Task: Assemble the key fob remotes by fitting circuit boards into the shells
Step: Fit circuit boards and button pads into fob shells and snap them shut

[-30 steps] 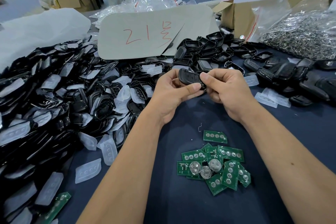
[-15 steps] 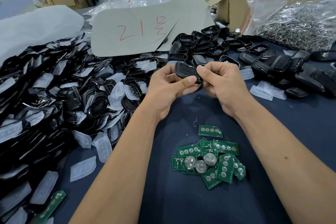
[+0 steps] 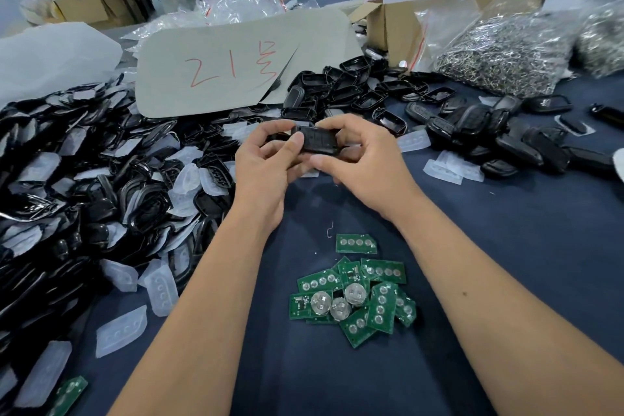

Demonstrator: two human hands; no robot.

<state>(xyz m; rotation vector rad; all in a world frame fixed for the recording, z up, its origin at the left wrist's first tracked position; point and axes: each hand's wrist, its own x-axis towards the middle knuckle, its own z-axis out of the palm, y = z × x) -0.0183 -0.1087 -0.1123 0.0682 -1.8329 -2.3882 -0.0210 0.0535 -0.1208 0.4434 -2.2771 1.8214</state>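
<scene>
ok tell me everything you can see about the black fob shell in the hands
The fob shell is black, matte plastic by its look, a rounded oblong with faint button outlines on the face turned toward the camera. It is held above the dark blue table cover, lying roughly level and tilted slightly. The left hand pinches its left end, thumb on the face; the right hand curls over its top and right side. Whether a board is inside cannot be seen.

Left hand [image 3: 261,176]: bare, no glove, ring or watch.
Right hand [image 3: 366,167]: bare, no glove.
Forearms: bare, no sleeves showing.
</scene>
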